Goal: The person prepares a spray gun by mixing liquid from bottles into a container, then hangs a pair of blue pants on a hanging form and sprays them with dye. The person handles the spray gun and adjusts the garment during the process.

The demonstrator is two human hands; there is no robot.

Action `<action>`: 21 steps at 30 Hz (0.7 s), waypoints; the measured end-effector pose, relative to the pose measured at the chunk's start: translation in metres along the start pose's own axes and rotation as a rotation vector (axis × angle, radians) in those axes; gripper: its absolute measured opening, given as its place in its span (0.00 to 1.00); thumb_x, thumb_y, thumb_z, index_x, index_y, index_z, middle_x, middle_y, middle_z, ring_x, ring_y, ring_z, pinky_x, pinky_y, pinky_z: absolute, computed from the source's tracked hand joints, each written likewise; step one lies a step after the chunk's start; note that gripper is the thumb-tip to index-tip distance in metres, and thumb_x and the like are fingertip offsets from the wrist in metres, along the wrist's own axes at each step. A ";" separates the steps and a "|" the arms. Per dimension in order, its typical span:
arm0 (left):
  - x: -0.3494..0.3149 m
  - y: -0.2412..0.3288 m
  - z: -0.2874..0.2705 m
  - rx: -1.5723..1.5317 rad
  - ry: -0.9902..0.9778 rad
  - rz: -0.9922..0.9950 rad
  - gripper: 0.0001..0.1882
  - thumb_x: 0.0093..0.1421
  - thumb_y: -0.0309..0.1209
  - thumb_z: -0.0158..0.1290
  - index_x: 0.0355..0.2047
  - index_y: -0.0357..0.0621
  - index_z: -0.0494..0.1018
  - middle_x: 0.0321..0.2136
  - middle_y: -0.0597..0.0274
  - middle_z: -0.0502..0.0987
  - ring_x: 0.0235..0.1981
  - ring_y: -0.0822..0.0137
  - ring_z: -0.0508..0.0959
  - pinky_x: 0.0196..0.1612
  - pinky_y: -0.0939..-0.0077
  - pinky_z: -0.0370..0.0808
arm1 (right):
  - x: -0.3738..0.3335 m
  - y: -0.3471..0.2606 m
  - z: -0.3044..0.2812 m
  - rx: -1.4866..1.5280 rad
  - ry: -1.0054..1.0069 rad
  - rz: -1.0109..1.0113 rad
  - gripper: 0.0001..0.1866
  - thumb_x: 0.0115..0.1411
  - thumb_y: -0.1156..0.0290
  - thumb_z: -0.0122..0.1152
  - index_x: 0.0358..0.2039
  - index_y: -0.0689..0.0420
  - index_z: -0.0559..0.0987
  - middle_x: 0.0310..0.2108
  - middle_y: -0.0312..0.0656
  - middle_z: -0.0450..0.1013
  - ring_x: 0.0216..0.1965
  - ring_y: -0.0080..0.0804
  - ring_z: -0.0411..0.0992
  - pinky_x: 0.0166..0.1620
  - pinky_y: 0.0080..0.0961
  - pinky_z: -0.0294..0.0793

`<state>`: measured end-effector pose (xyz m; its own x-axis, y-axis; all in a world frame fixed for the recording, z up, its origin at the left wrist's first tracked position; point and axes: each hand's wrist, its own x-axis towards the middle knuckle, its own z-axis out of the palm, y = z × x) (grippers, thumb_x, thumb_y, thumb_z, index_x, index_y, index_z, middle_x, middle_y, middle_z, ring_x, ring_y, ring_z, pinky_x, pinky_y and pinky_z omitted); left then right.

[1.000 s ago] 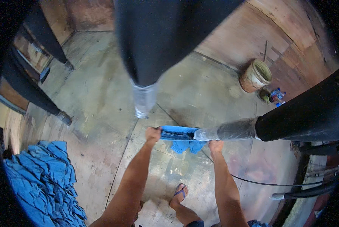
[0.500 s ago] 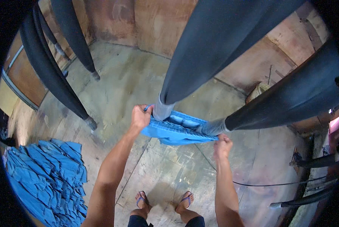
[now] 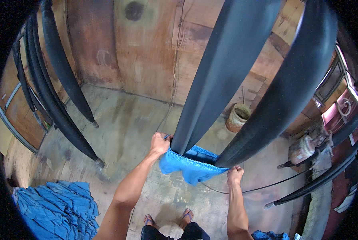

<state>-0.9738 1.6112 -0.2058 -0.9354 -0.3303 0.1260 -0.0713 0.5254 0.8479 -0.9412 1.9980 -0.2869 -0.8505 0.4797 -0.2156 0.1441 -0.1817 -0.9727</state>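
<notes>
Both ends of the waist opening of a pair of blue denim pants [image 3: 193, 168] are in my hands, stretched wide between them. My left hand [image 3: 160, 143] is closed on the left edge, and my right hand [image 3: 235, 174] pinches the right edge. Two long black tubes, the left one [image 3: 223, 68] and the right one [image 3: 279, 96], hang from above with their lower ends inside the opening. Those lower ends are hidden by the cloth. The pants sag below my grip, gathered up short.
A heap of blue denim [image 3: 57, 210] lies on the floor at left, and another blue bundle [image 3: 269, 235] is at the lower right edge. More black tubes [image 3: 61, 92] hang at left. A stained bucket [image 3: 238, 117] stands by the wall. A dark cable [image 3: 267, 187] crosses the floor.
The pants have come up over the tubes: their grey lower ends, seen above the opening before, are now inside. The view has tilted up, bringing the bucket and more wall into sight.
</notes>
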 end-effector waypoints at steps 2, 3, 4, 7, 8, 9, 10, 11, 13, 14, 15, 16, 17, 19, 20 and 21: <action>-0.003 0.022 0.000 0.007 -0.059 -0.060 0.12 0.61 0.33 0.58 0.33 0.34 0.83 0.29 0.35 0.80 0.34 0.43 0.84 0.39 0.54 0.77 | 0.000 -0.026 -0.016 -0.035 0.055 -0.055 0.10 0.66 0.80 0.57 0.31 0.56 0.66 0.24 0.35 0.67 0.20 0.22 0.64 0.21 0.24 0.62; -0.003 0.033 0.000 0.069 -0.096 -0.066 0.13 0.60 0.34 0.58 0.33 0.34 0.83 0.29 0.34 0.79 0.35 0.43 0.84 0.39 0.54 0.77 | -0.003 -0.038 -0.024 -0.088 0.051 -0.031 0.10 0.66 0.79 0.58 0.31 0.56 0.66 0.25 0.35 0.67 0.21 0.22 0.64 0.21 0.24 0.62; -0.003 0.041 -0.001 0.135 -0.099 -0.055 0.13 0.60 0.34 0.59 0.33 0.34 0.83 0.29 0.34 0.79 0.35 0.42 0.84 0.40 0.54 0.77 | -0.007 -0.052 -0.029 -0.141 0.044 -0.013 0.10 0.66 0.79 0.58 0.31 0.56 0.66 0.25 0.35 0.67 0.21 0.22 0.64 0.22 0.24 0.62; -0.014 0.073 0.002 0.007 0.016 0.050 0.14 0.60 0.34 0.59 0.30 0.31 0.82 0.27 0.32 0.79 0.34 0.44 0.84 0.40 0.53 0.77 | -0.013 -0.109 -0.025 -0.115 0.032 -0.235 0.11 0.67 0.76 0.60 0.28 0.58 0.70 0.23 0.32 0.67 0.21 0.20 0.62 0.22 0.25 0.61; -0.018 0.089 -0.001 -0.030 0.018 0.031 0.14 0.60 0.34 0.58 0.30 0.32 0.82 0.27 0.33 0.79 0.33 0.47 0.85 0.39 0.55 0.77 | -0.021 -0.133 -0.028 -0.112 0.019 -0.276 0.11 0.67 0.75 0.60 0.26 0.58 0.71 0.22 0.32 0.67 0.20 0.20 0.61 0.22 0.25 0.60; -0.014 0.107 -0.009 -0.029 0.024 0.042 0.13 0.60 0.33 0.58 0.31 0.32 0.83 0.27 0.34 0.80 0.31 0.51 0.85 0.38 0.57 0.78 | -0.025 -0.162 -0.028 -0.096 0.018 -0.381 0.15 0.67 0.72 0.61 0.23 0.58 0.72 0.19 0.29 0.65 0.19 0.18 0.59 0.22 0.24 0.59; -0.010 0.127 -0.019 -0.007 -0.016 -0.016 0.13 0.60 0.33 0.58 0.32 0.32 0.83 0.27 0.36 0.82 0.29 0.55 0.84 0.38 0.60 0.78 | -0.026 -0.194 -0.031 -0.081 0.053 -0.422 0.18 0.67 0.69 0.63 0.19 0.58 0.74 0.16 0.27 0.64 0.18 0.17 0.57 0.21 0.22 0.57; -0.011 0.151 -0.027 -0.138 0.023 0.050 0.14 0.61 0.33 0.58 0.31 0.31 0.83 0.26 0.38 0.82 0.27 0.57 0.83 0.36 0.60 0.77 | -0.024 -0.236 -0.042 -0.147 -0.260 -0.404 0.18 0.67 0.65 0.65 0.21 0.58 0.76 0.17 0.26 0.66 0.17 0.15 0.56 0.21 0.21 0.56; 0.002 0.206 -0.059 -0.219 0.091 0.166 0.15 0.62 0.32 0.56 0.25 0.30 0.81 0.19 0.48 0.78 0.20 0.64 0.77 0.27 0.60 0.73 | -0.030 -0.300 -0.029 -0.188 -0.304 -0.512 0.17 0.67 0.62 0.64 0.22 0.56 0.78 0.17 0.25 0.68 0.17 0.13 0.58 0.21 0.18 0.54; 0.004 0.233 -0.078 -0.157 0.119 0.240 0.18 0.64 0.32 0.55 0.21 0.31 0.79 0.13 0.57 0.74 0.16 0.68 0.73 0.21 0.61 0.70 | -0.033 -0.330 -0.022 -0.161 -0.331 -0.525 0.17 0.67 0.62 0.64 0.22 0.55 0.78 0.17 0.25 0.67 0.17 0.13 0.58 0.21 0.18 0.53; 0.008 0.258 -0.099 -0.174 0.063 0.157 0.18 0.64 0.33 0.55 0.20 0.33 0.78 0.12 0.59 0.73 0.15 0.69 0.71 0.19 0.62 0.67 | -0.037 -0.359 -0.012 -0.146 -0.351 -0.535 0.16 0.66 0.62 0.64 0.22 0.54 0.78 0.17 0.24 0.66 0.17 0.13 0.57 0.21 0.18 0.53; 0.012 0.282 -0.118 -0.192 0.024 0.119 0.19 0.65 0.33 0.56 0.19 0.34 0.78 0.11 0.60 0.72 0.13 0.70 0.69 0.18 0.63 0.65 | -0.044 -0.386 -0.008 -0.133 -0.399 -0.545 0.15 0.66 0.64 0.64 0.22 0.54 0.78 0.17 0.24 0.65 0.16 0.13 0.57 0.20 0.19 0.51; 0.017 0.306 -0.135 -0.206 0.050 0.105 0.20 0.64 0.35 0.58 0.18 0.32 0.78 0.10 0.58 0.71 0.11 0.68 0.68 0.16 0.64 0.65 | -0.047 -0.411 0.006 -0.131 -0.367 -0.565 0.14 0.66 0.65 0.64 0.24 0.56 0.80 0.16 0.24 0.65 0.16 0.13 0.56 0.19 0.19 0.51; 0.023 0.344 -0.159 -0.111 0.090 0.083 0.23 0.62 0.38 0.60 0.16 0.31 0.78 0.09 0.57 0.70 0.09 0.66 0.67 0.15 0.65 0.64 | -0.052 -0.455 0.016 -0.141 -0.446 -0.593 0.12 0.65 0.65 0.64 0.28 0.59 0.83 0.16 0.25 0.66 0.14 0.14 0.56 0.18 0.19 0.50; 0.026 0.358 -0.167 -0.003 0.109 0.062 0.24 0.62 0.39 0.60 0.15 0.32 0.77 0.09 0.57 0.69 0.09 0.66 0.66 0.15 0.64 0.63 | -0.051 -0.470 0.024 -0.179 -0.468 -0.583 0.13 0.64 0.66 0.64 0.26 0.60 0.82 0.15 0.26 0.66 0.13 0.14 0.55 0.17 0.19 0.49; 0.026 0.367 -0.172 0.040 0.124 0.105 0.25 0.61 0.39 0.60 0.13 0.32 0.76 0.09 0.54 0.71 0.10 0.62 0.70 0.17 0.63 0.67 | -0.052 -0.477 0.031 -0.229 -0.435 -0.559 0.12 0.63 0.67 0.62 0.24 0.58 0.79 0.13 0.27 0.63 0.11 0.15 0.54 0.15 0.19 0.48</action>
<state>-0.9649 1.6608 0.1974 -0.8886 -0.3648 0.2780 0.0087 0.5926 0.8055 -0.9819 2.0331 0.1910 -0.9444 0.0567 0.3237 -0.3074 0.1958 -0.9312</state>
